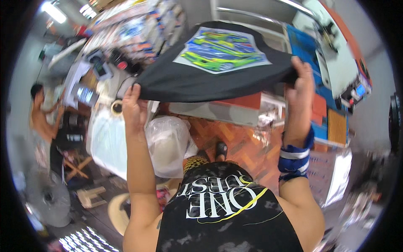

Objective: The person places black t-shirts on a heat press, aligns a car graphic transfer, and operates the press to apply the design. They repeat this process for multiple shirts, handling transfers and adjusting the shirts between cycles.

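A black shirt hangs stretched out between my two raised hands. On its upper side is a bright print of green, yellow and blue cars with a pale border. My left hand pinches the shirt's near left corner, thumb and fingers at the edge. My right hand grips the cloth at the right side, and folds hide some of its fingertips. Around my right forearm is a blue and white cloth band.
A person works at the far left, near a grey fan. A plastic-wrapped white item stands beyond my left forearm. Stacked goods fill the back left. On the right are a blue-topped bench and a box.
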Available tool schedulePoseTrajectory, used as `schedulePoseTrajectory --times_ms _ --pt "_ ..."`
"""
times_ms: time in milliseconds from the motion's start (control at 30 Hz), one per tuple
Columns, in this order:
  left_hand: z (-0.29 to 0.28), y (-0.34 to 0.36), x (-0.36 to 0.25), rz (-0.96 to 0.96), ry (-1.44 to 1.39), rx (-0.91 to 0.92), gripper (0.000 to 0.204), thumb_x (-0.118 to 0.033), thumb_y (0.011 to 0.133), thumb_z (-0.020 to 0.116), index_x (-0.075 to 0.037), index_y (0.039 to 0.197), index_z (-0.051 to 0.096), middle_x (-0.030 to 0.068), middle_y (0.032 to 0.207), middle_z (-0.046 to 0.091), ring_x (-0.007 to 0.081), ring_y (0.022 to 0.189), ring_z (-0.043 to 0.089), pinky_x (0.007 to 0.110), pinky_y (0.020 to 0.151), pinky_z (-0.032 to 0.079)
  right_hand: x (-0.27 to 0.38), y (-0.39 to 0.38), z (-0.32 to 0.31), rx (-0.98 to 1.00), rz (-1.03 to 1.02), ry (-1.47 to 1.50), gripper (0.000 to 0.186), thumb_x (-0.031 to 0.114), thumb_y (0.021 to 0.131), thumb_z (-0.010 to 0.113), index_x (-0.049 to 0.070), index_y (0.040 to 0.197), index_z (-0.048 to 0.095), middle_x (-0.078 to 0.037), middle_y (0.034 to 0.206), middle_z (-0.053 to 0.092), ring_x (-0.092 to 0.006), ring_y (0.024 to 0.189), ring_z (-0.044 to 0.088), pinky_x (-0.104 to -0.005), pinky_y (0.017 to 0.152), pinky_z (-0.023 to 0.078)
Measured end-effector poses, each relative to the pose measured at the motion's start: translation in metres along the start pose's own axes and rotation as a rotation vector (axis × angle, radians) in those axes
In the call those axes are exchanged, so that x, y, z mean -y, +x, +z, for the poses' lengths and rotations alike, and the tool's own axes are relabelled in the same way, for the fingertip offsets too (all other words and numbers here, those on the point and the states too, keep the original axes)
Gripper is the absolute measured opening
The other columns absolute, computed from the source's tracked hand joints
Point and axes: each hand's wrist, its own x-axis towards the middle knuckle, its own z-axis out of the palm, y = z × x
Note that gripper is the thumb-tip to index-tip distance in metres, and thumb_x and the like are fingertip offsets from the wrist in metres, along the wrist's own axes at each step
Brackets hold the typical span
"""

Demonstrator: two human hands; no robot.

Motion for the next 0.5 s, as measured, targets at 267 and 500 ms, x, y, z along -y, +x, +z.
schedulePoseTrajectory --times_ms 267,500 --pt "-0.024 -0.296 -0.059 0.23 -0.347 -0.208 0.028 -0.018 0.1 0.062 -0.002 0.123 0.06 0.0117 0.119 0.069 0.0256 0.111 0.067 0.045 0.098 0.053 0.126 -0.067 0.185 0.885 -0.176 -0.307 0.018 0.009 0.089 0.071 0.005 0.106 0.068 -0.009 0.1 0.071 -0.0184 0.091 0.068 -0.0329 0.087 0.054" --pt "-0.012 -0.684 -0.171 1.277 0.106 -1.117 0.028 -0.026 0.1 0.059 -0.003 0.116 0.061 0.0145 0.115 0.067 0.0309 0.106 0.066 0.048 0.089 0.053 0.022 -0.361 0.342 1.881 0.284 -0.079 0.032 0.01 0.093 0.067 0.001 0.125 0.064 -0.013 0.121 0.067 -0.0212 0.114 0.062 -0.0322 0.103 0.047"
